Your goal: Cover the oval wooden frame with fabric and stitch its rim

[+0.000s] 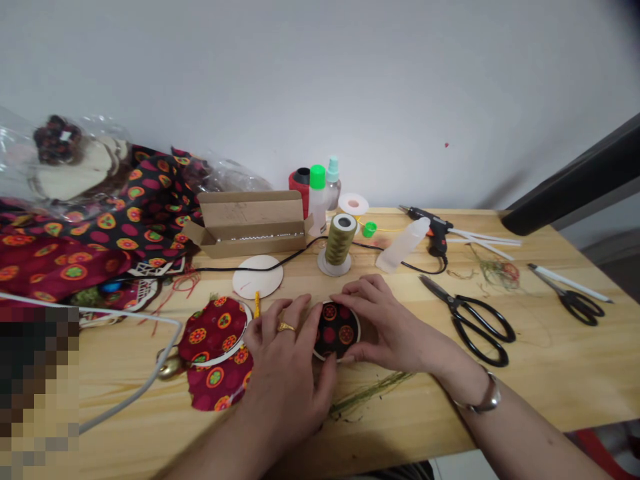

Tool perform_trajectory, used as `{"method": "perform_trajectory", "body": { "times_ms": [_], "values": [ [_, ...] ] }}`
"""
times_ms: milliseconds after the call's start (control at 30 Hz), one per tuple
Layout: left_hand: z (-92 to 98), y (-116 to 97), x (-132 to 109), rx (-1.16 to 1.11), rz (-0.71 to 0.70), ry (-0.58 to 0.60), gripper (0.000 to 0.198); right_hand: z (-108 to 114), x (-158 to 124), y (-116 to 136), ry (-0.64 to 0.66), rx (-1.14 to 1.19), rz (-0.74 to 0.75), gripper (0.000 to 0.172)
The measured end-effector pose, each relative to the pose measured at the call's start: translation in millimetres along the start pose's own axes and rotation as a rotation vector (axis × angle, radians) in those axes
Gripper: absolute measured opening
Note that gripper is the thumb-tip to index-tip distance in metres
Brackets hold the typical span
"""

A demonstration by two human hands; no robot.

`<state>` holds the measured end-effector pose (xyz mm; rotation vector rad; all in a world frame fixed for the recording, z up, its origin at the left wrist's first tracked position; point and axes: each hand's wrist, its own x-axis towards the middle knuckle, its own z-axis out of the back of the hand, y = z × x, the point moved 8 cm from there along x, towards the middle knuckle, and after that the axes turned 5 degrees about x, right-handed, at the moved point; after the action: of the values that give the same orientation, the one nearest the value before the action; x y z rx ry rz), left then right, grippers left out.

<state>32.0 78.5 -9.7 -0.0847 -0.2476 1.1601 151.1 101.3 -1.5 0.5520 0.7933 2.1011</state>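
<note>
Between my hands, low over the wooden table, is a small round disc covered in black fabric with red and orange flower prints (pixel 340 327); a pale edge shows around it. My left hand (pixel 290 353), a gold ring on one finger, grips the disc's left side with fingers and thumb. From the right, my right hand (pixel 383 327) holds the opposite rim between thumb and fingers. Just left of my left hand lies a white ring with maroon floral fabric (pixel 215 330), over another maroon fabric piece (pixel 217 387). Green thread strands (pixel 370 393) lie below my right hand.
An olive thread spool (pixel 341 243), white squeeze bottle (pixel 404 245) and open cardboard box (pixel 253 227) stand behind. Large scissors (pixel 467 320), smaller scissors (pixel 575 303) and a glue gun (pixel 433 227) lie right. Piled patterned fabric (pixel 155 193) fills the left. A black cable (pixel 235 269) crosses the table.
</note>
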Motion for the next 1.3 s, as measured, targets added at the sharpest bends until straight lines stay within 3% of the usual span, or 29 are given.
{"method": "perform_trajectory", "body": {
  "times_ms": [1000, 1133, 1200, 1300],
  "values": [
    [-0.5, -0.2, 0.4, -0.004, -0.002, 0.005, 0.050, -1.0, 0.0, -2.1, 0.007, -0.037, -0.019, 0.063],
    [0.2, -0.7, -0.3, 0.001, -0.009, 0.002, 0.050, 4.5, -0.3, 0.7, -0.061, -0.005, 0.030, 0.069],
    [0.5, -1.2, 0.1, -0.006, -0.015, -0.002, 0.050, 12.4, -1.1, 1.1, -0.162, 0.013, 0.062, 0.063],
    [1.9, -0.9, 1.3, -0.018, -0.010, -0.031, 0.052, 23.0, -3.6, -2.3, -0.314, 0.006, 0.080, 0.026]
  ]
}}
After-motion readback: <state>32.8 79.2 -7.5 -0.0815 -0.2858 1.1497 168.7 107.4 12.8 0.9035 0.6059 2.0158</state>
